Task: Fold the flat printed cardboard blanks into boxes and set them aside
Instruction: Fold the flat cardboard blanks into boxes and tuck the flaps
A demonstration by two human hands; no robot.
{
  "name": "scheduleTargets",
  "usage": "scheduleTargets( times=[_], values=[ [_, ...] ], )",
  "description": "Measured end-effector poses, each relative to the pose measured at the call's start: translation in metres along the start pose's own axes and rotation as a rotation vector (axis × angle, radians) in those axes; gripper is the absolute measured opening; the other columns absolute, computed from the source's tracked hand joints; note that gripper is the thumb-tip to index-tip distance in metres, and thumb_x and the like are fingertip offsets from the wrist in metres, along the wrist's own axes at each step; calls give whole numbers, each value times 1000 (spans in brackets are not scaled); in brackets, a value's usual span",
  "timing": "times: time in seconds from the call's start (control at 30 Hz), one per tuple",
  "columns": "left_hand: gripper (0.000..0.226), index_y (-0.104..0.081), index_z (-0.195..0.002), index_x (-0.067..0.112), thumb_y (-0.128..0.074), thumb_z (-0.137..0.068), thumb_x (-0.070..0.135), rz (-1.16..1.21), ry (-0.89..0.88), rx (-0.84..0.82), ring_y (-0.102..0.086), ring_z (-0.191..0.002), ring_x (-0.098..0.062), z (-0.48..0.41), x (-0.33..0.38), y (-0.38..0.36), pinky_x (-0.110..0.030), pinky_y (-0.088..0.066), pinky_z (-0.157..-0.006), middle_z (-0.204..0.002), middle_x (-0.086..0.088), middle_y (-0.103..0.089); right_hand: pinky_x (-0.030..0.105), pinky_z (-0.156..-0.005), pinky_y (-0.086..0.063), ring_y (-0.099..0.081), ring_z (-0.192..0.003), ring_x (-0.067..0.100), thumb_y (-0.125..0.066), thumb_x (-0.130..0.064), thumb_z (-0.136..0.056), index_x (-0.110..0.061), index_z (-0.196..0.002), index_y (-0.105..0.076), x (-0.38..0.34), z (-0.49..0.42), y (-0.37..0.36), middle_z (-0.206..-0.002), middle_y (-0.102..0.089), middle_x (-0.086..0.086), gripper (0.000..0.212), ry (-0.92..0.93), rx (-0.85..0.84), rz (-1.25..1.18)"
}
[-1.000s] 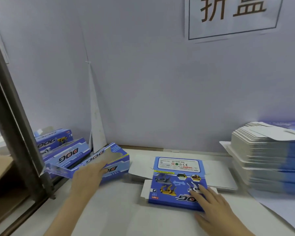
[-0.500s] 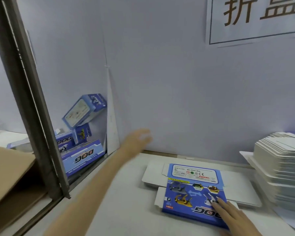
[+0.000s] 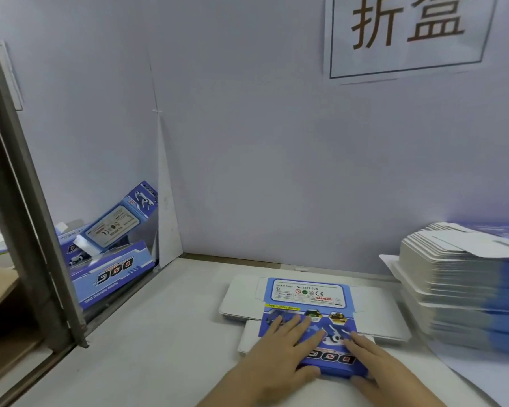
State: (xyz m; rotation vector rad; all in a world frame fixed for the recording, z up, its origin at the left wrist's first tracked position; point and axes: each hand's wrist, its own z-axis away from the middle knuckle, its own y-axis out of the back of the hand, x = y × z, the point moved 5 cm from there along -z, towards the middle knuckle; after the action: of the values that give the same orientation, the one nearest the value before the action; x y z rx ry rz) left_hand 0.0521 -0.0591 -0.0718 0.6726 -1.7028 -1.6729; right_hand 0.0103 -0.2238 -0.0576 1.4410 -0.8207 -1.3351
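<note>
Two hands lie on one flat cardboard blank point(image 3: 306, 298) at the lower centre of the frame. Your left hand point(image 3: 279, 356) lies flat on the near left part of the blank. Its fingers are straight and slightly spread, pressing on the blue printed face, and its thumb lies along the near edge. Your right hand point(image 3: 373, 365) lies flat on the near right part, with fingers straight and close together and the thumb at the near edge. You cannot tell whether either thumb hooks under that edge.

The blank lies printed side up on the white table point(image 3: 159, 348). White flaps show at its left and right sides.

At the right edge of the frame, a tall stack of flat blanks point(image 3: 453, 274) stands on the table, apart from both hands. At the middle left, beyond a grey metal post point(image 3: 27, 215), folded boxes point(image 3: 112, 277) lie in a pile. The top box point(image 3: 118, 221) sits tilted on the pile, label face up. A white sign point(image 3: 406, 33) with two large characters hangs on the wall at the upper right
</note>
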Motion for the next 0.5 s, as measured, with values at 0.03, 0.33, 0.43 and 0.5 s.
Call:
scheduleTargets(
  times=[0.03, 0.33, 0.43, 0.5],
  values=[
    [61, 3, -152, 39, -26, -100, 55, -14, 17, -10, 15, -147, -11, -1, 0, -2, -29, 19, -110, -162, 8, 10, 14, -113, -16, -14, -148, 3, -47, -43, -100, -32, -154, -12, -1, 2, 3, -163, 4, -11, 65, -8, 12, -21],
    [39, -51, -137, 33, -48, -98, 37, 141, -14, 413, -49, -126, -2, 31, -7, 49, -20, -43, -102, -139, 13, -53, -3, -87, -32, -47, -117, -2, -59, -21, -96, -44, -124, -43, -2, 36, 60, -141, -47, -15, 40, 72, 420, -372],
    [23, -76, -97, 13, -60, -85, 23, 70, -15, 948, -71, -64, -16, 56, -16, 111, -23, -53, -49, -80, 2, -75, 19, -100, -36, -48, -125, 8, -59, -15, -95, -40, -135, -41, 1, 44, 84, -140, -48, -15, 51, 69, 657, -552],
    [22, -73, -97, 8, -58, -88, 21, 109, 106, 1116, -63, -49, -23, 62, -18, 148, -23, -45, -43, -67, -3, -71, 30, -105, -38, -48, -126, 11, -58, -11, -95, -30, -145, -38, -1, 42, 97, -144, -48, -6, 57, 47, 744, -662]
  ],
)
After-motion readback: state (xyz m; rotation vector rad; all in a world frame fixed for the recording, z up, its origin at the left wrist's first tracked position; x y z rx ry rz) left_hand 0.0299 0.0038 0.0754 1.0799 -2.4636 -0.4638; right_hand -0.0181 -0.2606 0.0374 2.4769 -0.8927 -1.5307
